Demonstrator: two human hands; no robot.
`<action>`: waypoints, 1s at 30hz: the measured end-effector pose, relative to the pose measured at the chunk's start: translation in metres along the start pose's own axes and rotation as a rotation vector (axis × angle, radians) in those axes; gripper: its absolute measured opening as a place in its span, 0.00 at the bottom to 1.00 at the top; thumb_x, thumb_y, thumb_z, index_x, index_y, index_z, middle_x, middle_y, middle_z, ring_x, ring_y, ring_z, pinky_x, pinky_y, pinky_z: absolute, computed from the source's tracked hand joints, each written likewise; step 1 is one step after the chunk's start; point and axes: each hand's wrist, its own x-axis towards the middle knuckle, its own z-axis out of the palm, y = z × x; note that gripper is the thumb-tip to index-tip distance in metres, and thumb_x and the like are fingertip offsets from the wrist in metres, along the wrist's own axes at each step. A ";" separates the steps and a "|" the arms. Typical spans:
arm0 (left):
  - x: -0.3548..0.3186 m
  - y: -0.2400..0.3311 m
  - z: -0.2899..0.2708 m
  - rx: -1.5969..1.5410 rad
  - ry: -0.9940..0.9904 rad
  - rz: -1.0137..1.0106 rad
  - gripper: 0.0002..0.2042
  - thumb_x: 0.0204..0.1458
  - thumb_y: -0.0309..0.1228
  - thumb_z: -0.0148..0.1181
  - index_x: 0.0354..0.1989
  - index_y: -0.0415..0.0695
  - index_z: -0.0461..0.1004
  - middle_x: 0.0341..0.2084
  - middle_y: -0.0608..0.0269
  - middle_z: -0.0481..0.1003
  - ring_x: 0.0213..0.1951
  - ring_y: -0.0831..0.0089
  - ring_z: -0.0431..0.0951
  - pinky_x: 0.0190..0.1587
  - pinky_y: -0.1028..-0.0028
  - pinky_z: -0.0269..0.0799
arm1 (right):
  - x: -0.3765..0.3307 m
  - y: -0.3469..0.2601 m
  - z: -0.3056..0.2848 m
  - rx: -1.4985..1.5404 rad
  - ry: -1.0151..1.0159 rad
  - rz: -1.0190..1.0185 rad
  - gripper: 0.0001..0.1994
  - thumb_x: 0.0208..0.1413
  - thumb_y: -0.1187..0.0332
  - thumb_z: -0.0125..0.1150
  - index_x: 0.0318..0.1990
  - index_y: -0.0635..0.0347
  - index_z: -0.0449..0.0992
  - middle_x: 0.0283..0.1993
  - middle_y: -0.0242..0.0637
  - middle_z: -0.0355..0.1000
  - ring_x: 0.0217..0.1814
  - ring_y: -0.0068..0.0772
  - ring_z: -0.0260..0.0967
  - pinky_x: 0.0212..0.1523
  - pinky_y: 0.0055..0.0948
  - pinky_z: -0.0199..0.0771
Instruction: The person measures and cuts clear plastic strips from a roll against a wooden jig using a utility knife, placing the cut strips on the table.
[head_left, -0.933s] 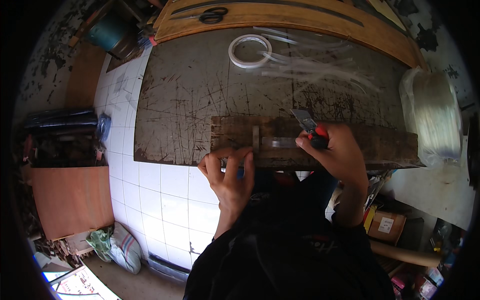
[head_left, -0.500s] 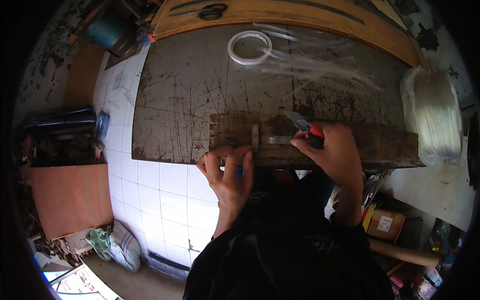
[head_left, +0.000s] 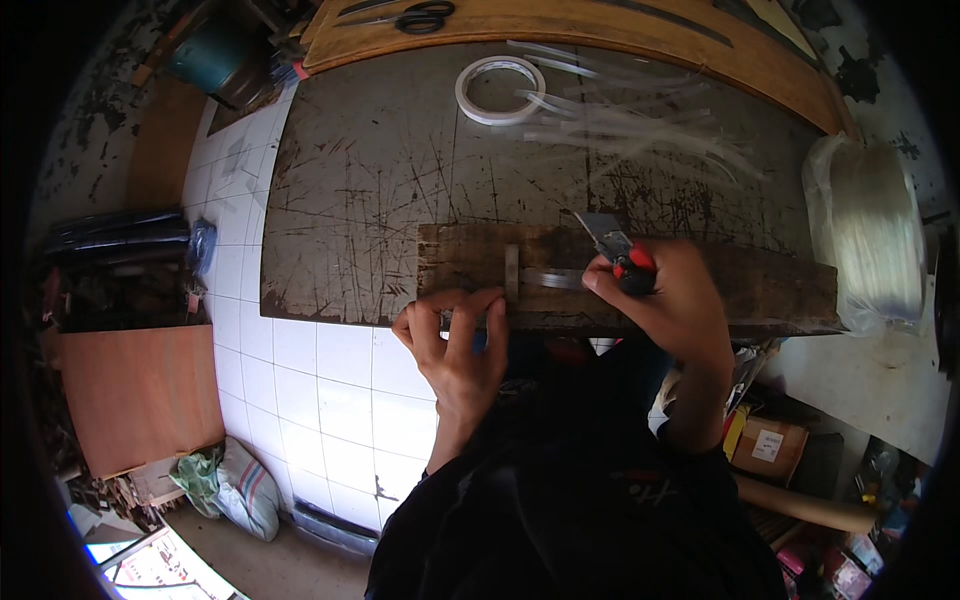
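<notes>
My right hand [head_left: 665,290] is closed round a red and black utility knife [head_left: 632,267], its blade tilted up to the far left over a dark wooden board [head_left: 740,280]. The thumb and fingertip of that hand meet the right end of a short bundle of clear plastic strips [head_left: 555,279] lying on the board. Left of the strips a narrow upright bar [head_left: 512,272] sits across the board. My left hand [head_left: 455,345] bends its fingers at the board's near edge, thumb and forefinger closed beside the bar's near end; what they pinch, if anything, is hidden.
On the scratched metal tabletop [head_left: 350,200] lie a white tape roll [head_left: 460,92] and scattered clear strips [head_left: 650,125]. Black scissors [head_left: 425,17] rest on a wooden plank [head_left: 560,25] along the far edge. A large coil of clear strip [head_left: 875,235] stands at the right.
My right hand has turned slightly, so the knife blade points more steeply away and sits a little further right. My left hand has stayed in place.
</notes>
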 end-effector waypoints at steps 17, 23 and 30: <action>-0.003 -0.002 0.001 0.008 -0.020 -0.013 0.11 0.41 0.32 0.66 0.35 0.51 0.76 0.33 0.68 0.66 0.37 0.73 0.64 0.43 0.69 0.52 | 0.006 -0.011 0.005 -0.348 0.013 0.091 0.15 0.44 0.59 0.61 0.29 0.64 0.76 0.24 0.46 0.71 0.28 0.46 0.72 0.31 0.38 0.70; 0.000 0.008 0.000 0.230 -0.075 0.142 0.16 0.43 0.45 0.64 0.42 0.63 0.76 0.44 0.68 0.64 0.44 0.71 0.63 0.50 0.62 0.48 | 0.006 -0.010 0.005 -0.357 0.037 0.063 0.15 0.43 0.58 0.62 0.29 0.64 0.76 0.23 0.45 0.71 0.28 0.46 0.72 0.31 0.38 0.70; 0.001 0.009 -0.001 0.360 -0.127 0.202 0.16 0.44 0.48 0.62 0.42 0.63 0.76 0.49 0.74 0.65 0.47 0.72 0.62 0.57 0.52 0.35 | 0.003 -0.010 0.004 -0.342 0.067 0.083 0.17 0.44 0.57 0.63 0.33 0.63 0.77 0.25 0.46 0.72 0.29 0.45 0.72 0.32 0.36 0.70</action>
